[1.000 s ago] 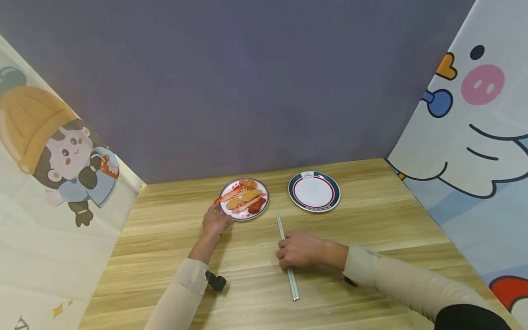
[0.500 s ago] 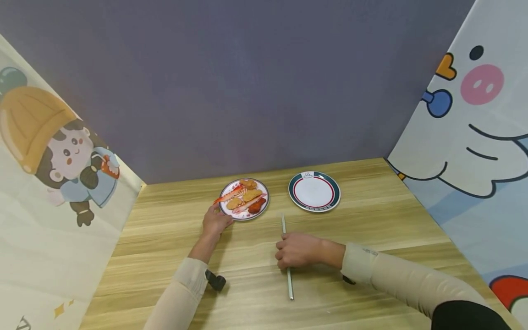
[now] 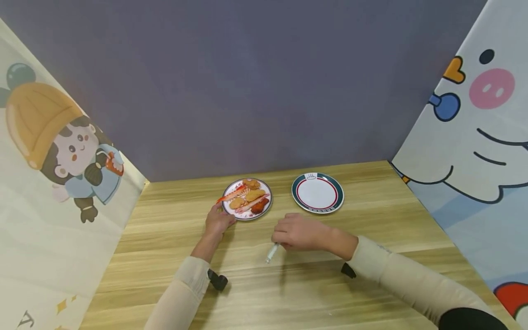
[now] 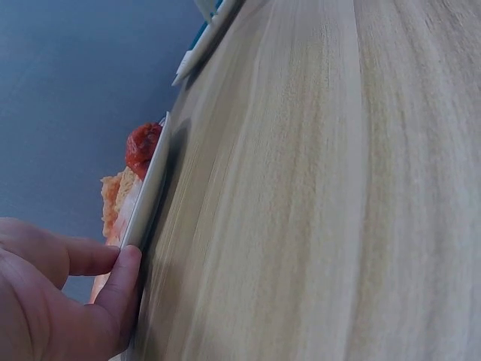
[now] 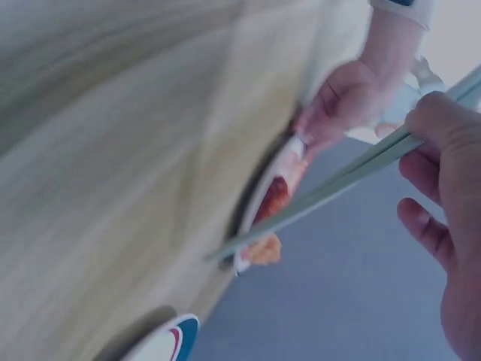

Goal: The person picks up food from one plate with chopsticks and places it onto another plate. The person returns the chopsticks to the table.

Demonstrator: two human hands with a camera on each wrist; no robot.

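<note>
In the head view, a small plate (image 3: 248,217) holds an orange shrimp (image 3: 233,193), golden fried pieces (image 3: 255,195) and a red-brown piece (image 3: 259,206). My left hand (image 3: 217,222) pinches its near left rim between thumb and finger, as the left wrist view shows on the plate's edge (image 4: 148,194). Above the table, my right hand (image 3: 301,233) grips a pair of pale green chopsticks (image 5: 331,188). Only their butt ends show below that hand in the head view. In the right wrist view they lie nearly together, their tips pointing past the food plate.
A white plate (image 3: 316,192) with a dark green rim and a red ring lies to the right of the food plate. The wooden table (image 3: 173,201) ends at a grey back wall (image 3: 247,91). Cartoon-printed panels stand on both sides.
My right hand has lifted the chopsticks off the table and moved slightly away from me, turning them so their butt ends point toward the lower left. The left hand stays at the food plate.
</note>
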